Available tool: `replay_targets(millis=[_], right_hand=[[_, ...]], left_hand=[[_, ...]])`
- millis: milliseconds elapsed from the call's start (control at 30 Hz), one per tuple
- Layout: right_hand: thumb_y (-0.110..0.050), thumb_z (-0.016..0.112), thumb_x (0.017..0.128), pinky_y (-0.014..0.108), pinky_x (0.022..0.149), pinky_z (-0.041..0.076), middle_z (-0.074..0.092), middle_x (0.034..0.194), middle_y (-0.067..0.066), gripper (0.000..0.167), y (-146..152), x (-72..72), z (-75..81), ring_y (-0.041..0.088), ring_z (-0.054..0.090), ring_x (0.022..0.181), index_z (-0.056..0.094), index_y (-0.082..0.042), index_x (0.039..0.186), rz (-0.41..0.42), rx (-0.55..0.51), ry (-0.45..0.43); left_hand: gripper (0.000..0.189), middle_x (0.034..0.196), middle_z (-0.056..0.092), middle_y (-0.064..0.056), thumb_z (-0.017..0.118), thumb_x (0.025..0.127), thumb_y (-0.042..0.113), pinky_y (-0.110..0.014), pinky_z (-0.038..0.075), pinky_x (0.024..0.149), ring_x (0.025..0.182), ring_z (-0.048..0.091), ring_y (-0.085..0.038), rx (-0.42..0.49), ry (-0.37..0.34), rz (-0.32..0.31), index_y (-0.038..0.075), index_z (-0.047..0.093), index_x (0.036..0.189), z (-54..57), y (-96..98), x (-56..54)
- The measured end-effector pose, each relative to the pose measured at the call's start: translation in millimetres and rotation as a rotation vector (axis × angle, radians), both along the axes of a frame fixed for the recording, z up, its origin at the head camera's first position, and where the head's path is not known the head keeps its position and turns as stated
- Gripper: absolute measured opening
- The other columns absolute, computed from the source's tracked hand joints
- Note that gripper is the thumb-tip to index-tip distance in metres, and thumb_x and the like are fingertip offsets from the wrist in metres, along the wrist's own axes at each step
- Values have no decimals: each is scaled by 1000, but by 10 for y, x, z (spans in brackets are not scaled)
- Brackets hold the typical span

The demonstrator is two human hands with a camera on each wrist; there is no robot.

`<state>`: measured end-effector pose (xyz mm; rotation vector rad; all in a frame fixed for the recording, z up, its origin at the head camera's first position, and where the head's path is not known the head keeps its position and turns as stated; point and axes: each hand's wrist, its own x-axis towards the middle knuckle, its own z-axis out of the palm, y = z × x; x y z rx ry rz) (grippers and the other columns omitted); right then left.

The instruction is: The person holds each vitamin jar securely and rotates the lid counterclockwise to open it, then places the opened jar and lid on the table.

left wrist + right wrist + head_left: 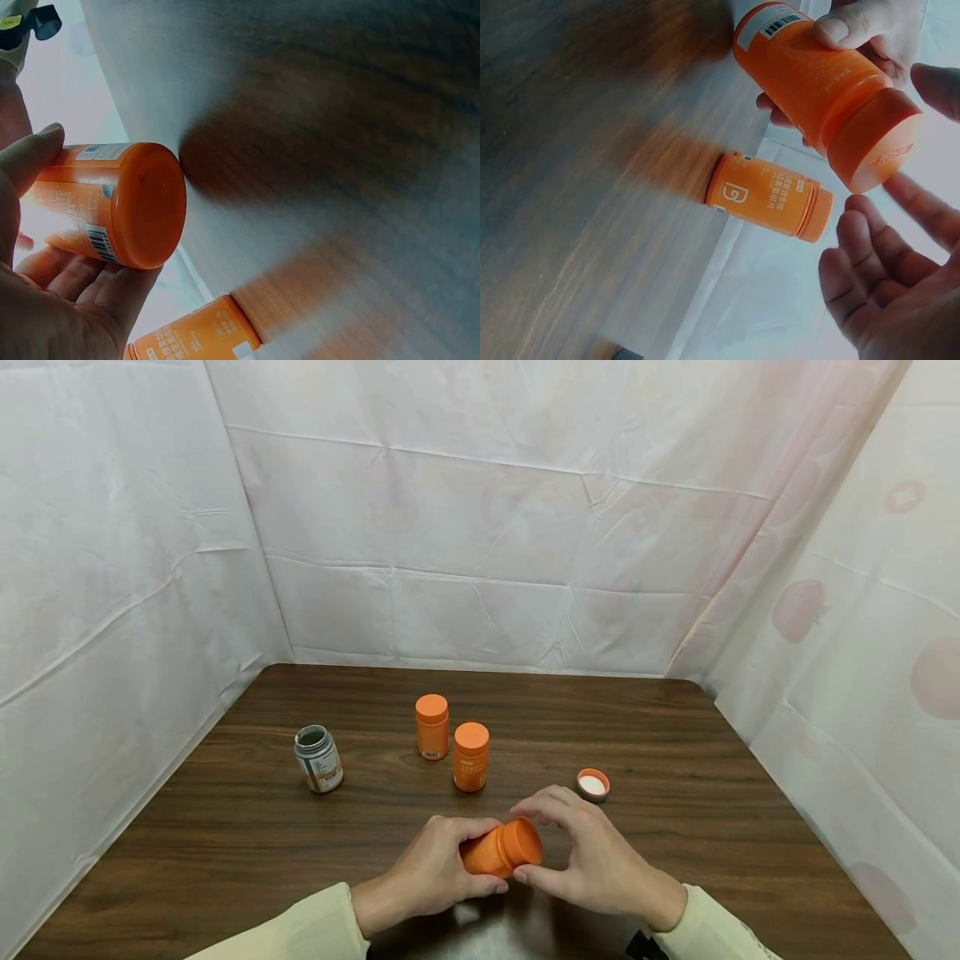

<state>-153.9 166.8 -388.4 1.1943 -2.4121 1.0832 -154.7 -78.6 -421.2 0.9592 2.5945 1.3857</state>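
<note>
My left hand (437,867) grips an orange bottle (486,854) around its body, tilted so its orange cap (523,842) points right. In the left wrist view the round base of the bottle (150,202) faces the camera, with barcode labels on its side. At the cap end is my right hand (596,858), fingers spread loosely around the lid. The right wrist view has the thumb apart from the cap (874,141) and a fingertip right at its edge.
Two capped orange bottles, one farther back (432,728) and one nearer (471,760), stand beyond my hands. An uncapped grey bottle (319,762) stands at left. An upturned lid (593,785) lies behind my right hand. Pale curtains (480,527) border the wooden table (225,827).
</note>
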Motion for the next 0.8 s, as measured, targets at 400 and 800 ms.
replay_targets(millis=[400,800], right_hand=[[-52,87,79,28,73,50,61,96,-15,52,7,10,-38,7,56,83,69,-20,116,-159,82,-46],[-47,88,79,27,67,50,62,87,-17,46,-7,8,-29,3,53,77,70,-20,112,-180,106,-112]], left_hand=[[43,92,68,19,93,76,23,-22,51,67,76,60,0,2,19,-2,29,73,113,-9,-4,-2],[42,92,68,18,93,76,20,-22,52,68,76,61,-1,13,11,-3,29,73,112,-5,4,0]])
